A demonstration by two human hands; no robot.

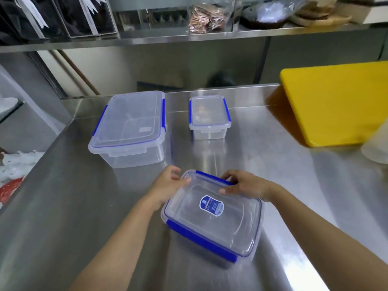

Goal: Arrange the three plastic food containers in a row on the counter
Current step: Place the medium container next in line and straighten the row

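Three clear plastic containers with blue clips stand on the steel counter [273,185]. The large container [128,124] is at the back left. The small container [209,116] is at the back centre, with a gap between the two. The medium container [212,219], with a blue-and-white label on its lid, sits close to me and is turned at an angle. My left hand [168,185] grips its far left corner. My right hand [245,183] grips its far edge, with the thumb on the lid.
A yellow cutting board [336,101] lies at the back right. A pale round object [375,143], blurred, stands at the right edge. A steel shelf [189,36] with bags and boxes runs overhead. The counter's left edge drops to white and red items [12,171].
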